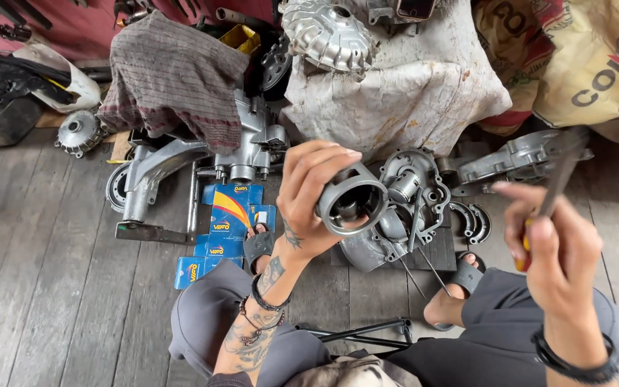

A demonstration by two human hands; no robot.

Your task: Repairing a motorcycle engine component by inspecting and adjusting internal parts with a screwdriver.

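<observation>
My left hand [308,195] grips a grey metal cylinder part [351,203], round and hollow, with its open end turned toward me. It is lifted above an open engine case [404,206] lying on a dark mat on the floor. My right hand [554,252] is raised at the right and closed around a tool with a yellow handle [525,245]; its dark metal shaft [562,173] is blurred and points up and away. The two hands are well apart.
A grey swingarm engine casing [180,168] lies to the left under a striped cloth [173,75]. Blue cardboard boxes [225,233] sit by my left foot. Brake shoes [471,221], a finned metal part [327,32] on a white sack and printed bags stand behind. The floor is wooden planks.
</observation>
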